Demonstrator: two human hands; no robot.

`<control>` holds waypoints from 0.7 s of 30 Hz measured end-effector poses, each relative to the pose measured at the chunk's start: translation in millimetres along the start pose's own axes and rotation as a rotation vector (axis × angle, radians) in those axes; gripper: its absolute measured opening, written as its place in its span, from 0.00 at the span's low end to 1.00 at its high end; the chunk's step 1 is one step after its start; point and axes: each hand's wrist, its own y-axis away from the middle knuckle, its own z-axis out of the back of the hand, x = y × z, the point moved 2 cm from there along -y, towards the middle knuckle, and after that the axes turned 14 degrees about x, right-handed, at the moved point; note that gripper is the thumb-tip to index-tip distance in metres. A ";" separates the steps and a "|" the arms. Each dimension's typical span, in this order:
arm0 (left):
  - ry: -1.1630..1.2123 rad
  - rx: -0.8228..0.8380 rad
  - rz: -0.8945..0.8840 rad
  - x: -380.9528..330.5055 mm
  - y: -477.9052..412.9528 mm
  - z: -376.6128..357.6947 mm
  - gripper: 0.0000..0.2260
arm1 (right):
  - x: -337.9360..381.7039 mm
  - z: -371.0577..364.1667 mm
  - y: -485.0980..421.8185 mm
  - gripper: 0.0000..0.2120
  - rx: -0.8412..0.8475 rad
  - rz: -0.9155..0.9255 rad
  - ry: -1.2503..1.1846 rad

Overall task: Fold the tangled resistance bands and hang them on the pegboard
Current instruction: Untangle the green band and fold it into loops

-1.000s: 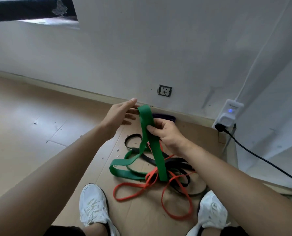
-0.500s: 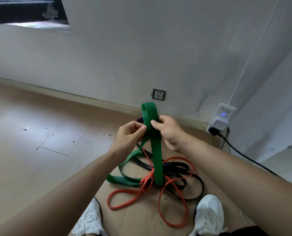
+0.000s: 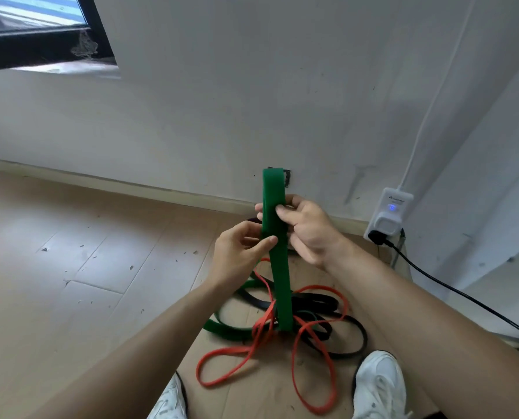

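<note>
A wide green band stands up from the floor as a doubled strip, its folded top near the wall socket. My right hand pinches the strip near its top between thumb and fingers. Just below, my left hand pinches the same strip with thumb on its front. The green band's lower end runs into a tangle on the floor with a thin orange band and a black band looped through each other. No pegboard is in view.
The tangle lies on a cardboard sheet between my two white shoes. A white plug adapter with a black cable sits at the right wall. A window is at top left.
My left hand came off the band's top and now pinches the strip below my right hand. The band has been raised higher, pulling more green length up from the tangle.
</note>
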 end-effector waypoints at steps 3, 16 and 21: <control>-0.046 0.019 -0.009 -4.5 -3.0 -4.3 0.07 | 14.8 1.2 -1.3 0.12 0.008 0.065 0.061; 0.241 -0.068 -0.079 -53.5 -12.5 18.4 0.06 | 19.7 20.2 9.4 0.22 0.137 0.074 0.328; 0.375 -0.082 -0.040 -67.3 -16.4 33.8 0.05 | 11.1 10.0 11.8 0.24 0.186 0.088 0.503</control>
